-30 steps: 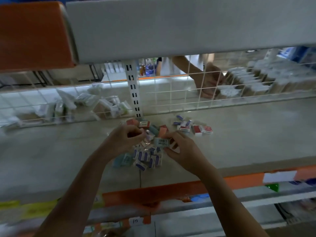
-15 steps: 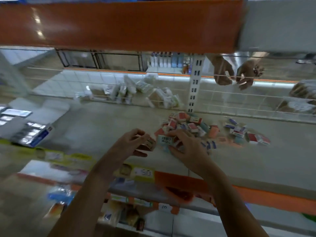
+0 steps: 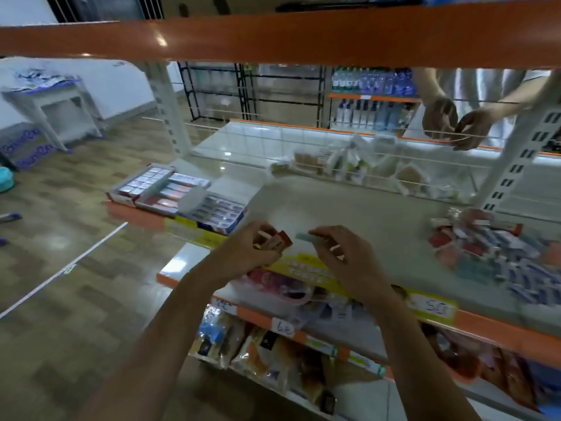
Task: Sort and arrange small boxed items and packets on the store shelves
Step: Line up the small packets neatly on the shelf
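The left hand [image 3: 252, 253] grips a small bundle of red and tan boxes [image 3: 274, 240], fingers curled round it, above the near edge of the shelf [image 3: 349, 208]. The right hand [image 3: 346, 256] pinches a single pale teal box [image 3: 309, 237] between thumb and fingertips, just right of the bundle and apart from it. Both loads are held clear of the shelf surface.

The display trays [image 3: 179, 196] stand at the left end of the shelf, filled in rows. The unsorted pile [image 3: 498, 253] of red, blue and teal boxes lies at the right end, well apart from the hands.

Risks, as judged from this position:
- The bundle holds several loose boxes in one grip. Any slackening of the fingers may drop one past the shelf lip onto the packets [image 3: 267, 354] below or the floor.
- The teal box is held by a light pinch only; a quick swing toward the trays may flick it loose.
- Colours differ between the two hands. Placing a box in the wrong tray row would undo the sort.
- The view is blurred, so tray labels cannot be read.

A second person's hands [image 3: 455, 126] work behind the far wire guard [image 3: 334, 147].
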`<state>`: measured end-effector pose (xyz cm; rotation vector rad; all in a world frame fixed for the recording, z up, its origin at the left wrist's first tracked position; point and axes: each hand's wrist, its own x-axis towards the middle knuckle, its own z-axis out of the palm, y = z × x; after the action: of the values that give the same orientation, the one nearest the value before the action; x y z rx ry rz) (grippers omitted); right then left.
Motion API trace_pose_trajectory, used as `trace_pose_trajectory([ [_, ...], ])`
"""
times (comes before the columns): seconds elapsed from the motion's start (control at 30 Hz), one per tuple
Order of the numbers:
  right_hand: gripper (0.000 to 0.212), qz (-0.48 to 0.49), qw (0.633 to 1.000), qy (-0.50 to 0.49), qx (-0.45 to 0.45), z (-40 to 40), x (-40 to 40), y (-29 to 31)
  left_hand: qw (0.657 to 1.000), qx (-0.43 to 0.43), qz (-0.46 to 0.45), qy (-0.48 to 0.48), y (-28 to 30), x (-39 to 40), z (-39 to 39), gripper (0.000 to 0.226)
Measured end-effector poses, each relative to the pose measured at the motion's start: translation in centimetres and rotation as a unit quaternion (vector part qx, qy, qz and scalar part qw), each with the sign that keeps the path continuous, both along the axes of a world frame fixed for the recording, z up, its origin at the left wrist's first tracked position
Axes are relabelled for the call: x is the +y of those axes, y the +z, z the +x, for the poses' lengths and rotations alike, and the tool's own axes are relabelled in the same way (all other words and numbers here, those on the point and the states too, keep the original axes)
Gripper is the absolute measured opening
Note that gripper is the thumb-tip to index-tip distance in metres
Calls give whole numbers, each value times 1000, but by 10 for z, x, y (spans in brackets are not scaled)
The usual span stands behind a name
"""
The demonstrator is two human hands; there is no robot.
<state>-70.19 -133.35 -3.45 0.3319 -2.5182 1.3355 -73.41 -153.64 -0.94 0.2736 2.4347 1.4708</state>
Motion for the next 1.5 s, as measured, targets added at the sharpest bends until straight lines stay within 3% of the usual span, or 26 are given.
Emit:
trace_pose_trajectory([
  [0.2, 23, -159, 981, 40, -103, -26, -75, 5, 998, 38, 47, 4, 0, -79, -15, 27],
  [0.47, 17, -244, 952, 98, -155, -90, -161, 3, 995, 96, 1, 6, -13, -169, -73, 25],
  [0.63, 33, -163, 967, 119, -153, -145, -203, 3, 992, 122, 21, -13, -16, -222, -125, 23],
  [0.87, 29, 8, 993, 84, -88, -211, -263, 4, 988, 156, -16, -1, -27, -292, -191, 28],
  [1.03, 30, 119, 990, 49, -59, -243, -315, 0, 982, 185, -28, 7, -28, -333, -234, 30],
  [1.2, 32, 203, 976, -27, -73, -268, -355, -16, 980, 186, -38, -56, -28, -366, -277, 35],
  [1.5, 26, 215, 956, -127, -153, -270, -395, -34, 960, 188, -94, -187, -24, -386, -327, 25],
])
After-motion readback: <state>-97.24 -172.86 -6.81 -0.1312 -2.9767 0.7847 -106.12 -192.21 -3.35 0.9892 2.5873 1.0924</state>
